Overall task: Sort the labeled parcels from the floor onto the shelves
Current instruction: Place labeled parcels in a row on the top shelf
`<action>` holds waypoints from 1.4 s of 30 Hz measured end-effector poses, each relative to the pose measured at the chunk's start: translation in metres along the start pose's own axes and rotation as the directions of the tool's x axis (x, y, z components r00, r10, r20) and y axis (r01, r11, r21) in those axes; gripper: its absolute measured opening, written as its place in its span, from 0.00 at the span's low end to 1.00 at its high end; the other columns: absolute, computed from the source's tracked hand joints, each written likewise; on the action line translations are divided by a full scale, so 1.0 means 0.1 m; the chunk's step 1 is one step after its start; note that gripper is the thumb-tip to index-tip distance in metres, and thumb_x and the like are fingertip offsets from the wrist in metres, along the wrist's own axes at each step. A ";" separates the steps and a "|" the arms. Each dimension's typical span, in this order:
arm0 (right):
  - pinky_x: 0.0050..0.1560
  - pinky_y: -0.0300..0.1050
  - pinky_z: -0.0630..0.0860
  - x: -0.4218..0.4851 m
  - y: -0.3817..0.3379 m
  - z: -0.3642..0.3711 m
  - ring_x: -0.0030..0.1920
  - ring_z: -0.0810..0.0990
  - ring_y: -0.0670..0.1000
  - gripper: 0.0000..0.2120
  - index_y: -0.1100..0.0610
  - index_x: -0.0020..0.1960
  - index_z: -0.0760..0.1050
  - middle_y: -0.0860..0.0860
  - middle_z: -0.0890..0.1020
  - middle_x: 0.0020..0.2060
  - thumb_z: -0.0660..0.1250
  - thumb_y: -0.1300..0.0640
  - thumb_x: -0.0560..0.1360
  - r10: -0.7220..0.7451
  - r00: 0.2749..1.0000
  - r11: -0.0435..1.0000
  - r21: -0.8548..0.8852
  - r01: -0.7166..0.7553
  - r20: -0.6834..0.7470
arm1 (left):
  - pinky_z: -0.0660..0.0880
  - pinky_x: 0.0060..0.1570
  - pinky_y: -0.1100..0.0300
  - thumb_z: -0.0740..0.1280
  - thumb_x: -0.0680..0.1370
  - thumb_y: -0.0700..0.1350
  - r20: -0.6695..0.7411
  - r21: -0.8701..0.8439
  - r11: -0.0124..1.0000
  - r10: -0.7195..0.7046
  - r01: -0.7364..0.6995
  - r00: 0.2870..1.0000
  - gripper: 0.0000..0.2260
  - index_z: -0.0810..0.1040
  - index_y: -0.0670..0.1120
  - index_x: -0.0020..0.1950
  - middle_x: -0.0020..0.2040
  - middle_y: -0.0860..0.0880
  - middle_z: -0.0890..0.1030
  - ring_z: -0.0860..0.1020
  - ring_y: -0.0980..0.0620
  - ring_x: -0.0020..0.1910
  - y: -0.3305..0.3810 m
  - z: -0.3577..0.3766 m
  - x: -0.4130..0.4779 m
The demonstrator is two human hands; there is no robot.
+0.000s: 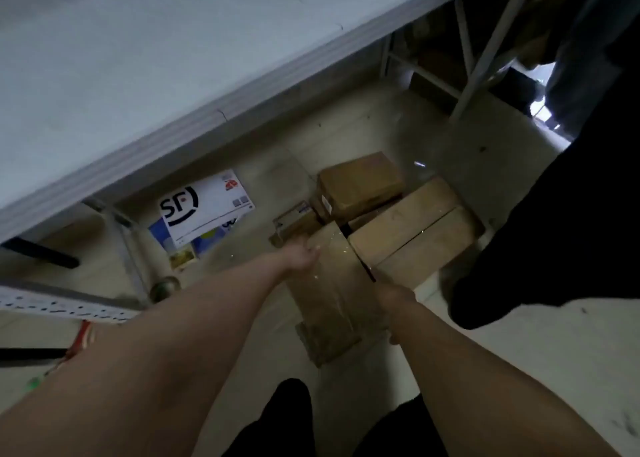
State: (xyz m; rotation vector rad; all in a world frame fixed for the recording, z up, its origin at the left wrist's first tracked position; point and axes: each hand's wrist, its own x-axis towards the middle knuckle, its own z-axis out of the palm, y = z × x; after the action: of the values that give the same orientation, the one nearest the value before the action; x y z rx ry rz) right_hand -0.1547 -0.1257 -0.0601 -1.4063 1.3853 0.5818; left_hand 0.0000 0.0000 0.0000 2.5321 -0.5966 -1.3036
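A long brown cardboard parcel [332, 294] wrapped in clear tape lies on the floor in front of me. My left hand [303, 257] grips its far left edge. My right hand [393, 301] grips its right side, fingers curled under and hidden. Behind it lie more cardboard parcels: a large flat box [412, 230], a smaller box [360, 183] with a white label on its side, and a small carton [294, 219]. A white envelope marked SF [207, 207] lies under the shelf. The grey shelf board [138, 76] fills the upper left.
A dark-clothed person [561, 221] stands close on the right. White shelf posts [478, 58] rise at the back right. A perforated rail [62, 306], a round metal foot [164, 287] and colourful flat packets [180, 249] sit at the left. My dark trouser legs show at the bottom.
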 end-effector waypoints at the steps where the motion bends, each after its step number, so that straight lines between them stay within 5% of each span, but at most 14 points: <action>1: 0.74 0.52 0.65 0.12 0.05 0.04 0.74 0.67 0.60 0.29 0.63 0.79 0.58 0.60 0.66 0.76 0.57 0.48 0.84 -0.008 1.000 1.000 -0.002 0.008 0.008 | 0.57 0.75 0.51 0.52 0.85 0.53 -0.014 0.029 0.999 -0.013 0.013 1.000 0.28 0.52 0.40 0.80 0.80 0.40 0.55 0.56 0.42 0.78 -0.04 0.07 0.12; 3: 0.73 0.52 0.66 0.31 0.12 0.11 0.73 0.68 0.60 0.27 0.61 0.77 0.63 0.59 0.68 0.75 0.57 0.47 0.84 -0.014 1.000 0.998 0.063 0.013 0.014 | 0.57 0.75 0.49 0.53 0.85 0.53 -0.045 0.056 0.996 -0.061 0.064 0.997 0.27 0.52 0.41 0.80 0.79 0.39 0.55 0.56 0.42 0.78 -0.12 0.19 0.41; 7: 0.74 0.58 0.65 0.55 0.22 0.25 0.75 0.65 0.61 0.42 0.57 0.80 0.58 0.57 0.63 0.78 0.63 0.33 0.76 0.085 0.995 0.951 0.294 -0.097 0.054 | 0.47 0.77 0.48 0.52 0.85 0.52 -0.123 0.050 0.993 -0.099 0.106 0.987 0.27 0.51 0.42 0.80 0.80 0.40 0.51 0.48 0.43 0.79 -0.27 0.36 0.79; 9: 0.74 0.60 0.64 0.62 0.25 0.28 0.76 0.63 0.62 0.44 0.57 0.81 0.55 0.57 0.59 0.79 0.65 0.34 0.75 0.112 0.992 0.914 0.386 -0.126 0.057 | 0.53 0.76 0.48 0.54 0.84 0.51 -0.123 -0.091 0.989 -0.126 0.115 0.984 0.27 0.52 0.43 0.80 0.79 0.40 0.59 0.57 0.42 0.78 -0.36 0.41 0.86; 14: 0.71 0.57 0.69 0.49 0.26 0.31 0.71 0.69 0.63 0.31 0.59 0.77 0.63 0.60 0.70 0.72 0.65 0.45 0.81 0.136 0.966 0.735 0.632 -0.247 0.219 | 0.61 0.73 0.43 0.59 0.81 0.58 -0.111 -0.297 0.930 -0.260 0.217 0.959 0.31 0.51 0.52 0.81 0.80 0.42 0.51 0.57 0.36 0.76 -0.56 0.38 0.71; 18: 0.65 0.57 0.75 0.41 0.35 0.33 0.65 0.75 0.63 0.24 0.61 0.68 0.71 0.59 0.78 0.61 0.65 0.45 0.80 0.113 0.964 0.684 0.685 -0.252 0.242 | 0.70 0.68 0.47 0.60 0.82 0.53 -0.032 -0.350 0.907 -0.262 0.235 0.965 0.25 0.62 0.49 0.78 0.76 0.40 0.60 0.66 0.38 0.71 -0.60 0.29 0.57; 22: 0.61 0.60 0.75 0.44 0.40 0.38 0.60 0.77 0.61 0.23 0.62 0.71 0.69 0.59 0.77 0.64 0.63 0.48 0.82 0.090 0.985 0.732 0.661 -0.167 0.150 | 0.76 0.48 0.59 0.60 0.82 0.48 0.070 -0.426 0.868 -0.249 0.254 0.966 0.18 0.71 0.45 0.72 0.64 0.44 0.76 0.78 0.46 0.57 -0.61 0.29 0.51; 25: 0.55 0.56 0.72 0.29 0.36 0.43 0.62 0.73 0.61 0.33 0.63 0.76 0.61 0.59 0.72 0.69 0.67 0.45 0.79 0.129 0.989 0.752 0.642 -0.149 0.079 | 0.71 0.32 0.61 0.61 0.82 0.49 0.080 -0.480 0.840 -0.246 0.253 0.966 0.18 0.67 0.45 0.71 0.57 0.47 0.77 0.75 0.54 0.40 -0.67 0.21 0.39; 28: 0.56 0.52 0.69 -0.01 0.19 0.35 0.69 0.70 0.62 0.28 0.59 0.75 0.65 0.59 0.71 0.71 0.65 0.46 0.81 0.105 0.984 0.734 0.657 -0.173 0.143 | 0.76 0.54 0.49 0.64 0.80 0.55 0.139 -0.512 0.796 -0.294 0.323 0.945 0.23 0.65 0.47 0.72 0.63 0.45 0.76 0.78 0.44 0.56 -0.69 -0.03 0.17; 30: 0.54 0.50 0.67 -0.28 0.03 0.21 0.69 0.71 0.62 0.23 0.60 0.74 0.67 0.60 0.73 0.70 0.62 0.50 0.83 0.070 0.985 0.709 0.687 -0.158 0.155 | 0.70 0.64 0.40 0.65 0.79 0.58 0.193 -0.532 0.760 -0.322 0.375 0.927 0.27 0.64 0.48 0.74 0.69 0.42 0.72 0.73 0.38 0.66 -0.67 -0.26 -0.04; 35: 0.62 0.65 0.66 -1.34 -0.52 -0.42 0.70 0.68 0.67 0.31 0.55 0.75 0.65 0.61 0.70 0.73 0.66 0.40 0.78 0.116 0.988 0.779 0.607 -0.157 0.106 | 0.64 0.68 0.33 0.69 0.75 0.62 0.258 -0.665 0.659 -0.240 0.352 0.936 0.35 0.62 0.49 0.76 0.73 0.40 0.67 0.68 0.35 0.70 -0.28 -0.96 -0.81; 37: 0.58 0.70 0.67 -1.78 -0.79 -0.75 0.67 0.68 0.70 0.32 0.54 0.72 0.66 0.62 0.71 0.70 0.66 0.36 0.76 0.126 0.988 0.809 0.567 -0.153 0.087 | 0.65 0.65 0.31 0.69 0.74 0.62 0.235 -0.682 0.659 -0.215 0.319 0.948 0.36 0.62 0.49 0.76 0.73 0.40 0.65 0.66 0.34 0.71 0.00 -1.26 -1.20; 42: 0.32 0.44 0.73 -3.02 -1.35 -1.51 0.34 0.79 0.55 0.20 0.59 0.44 0.74 0.55 0.79 0.34 0.65 0.41 0.76 -0.057 0.998 0.786 0.614 0.068 -0.037 | 0.64 0.62 0.27 0.64 0.73 0.69 0.239 -0.713 0.647 -0.135 0.268 0.962 0.36 0.69 0.44 0.70 0.66 0.41 0.70 0.69 0.36 0.66 0.77 -2.08 -2.28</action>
State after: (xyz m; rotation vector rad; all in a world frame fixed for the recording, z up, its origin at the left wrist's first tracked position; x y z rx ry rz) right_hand -0.1424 -0.1573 0.3021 -0.9126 1.3657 0.0439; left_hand 0.0321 0.0392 0.3143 1.8331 0.2109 -1.4466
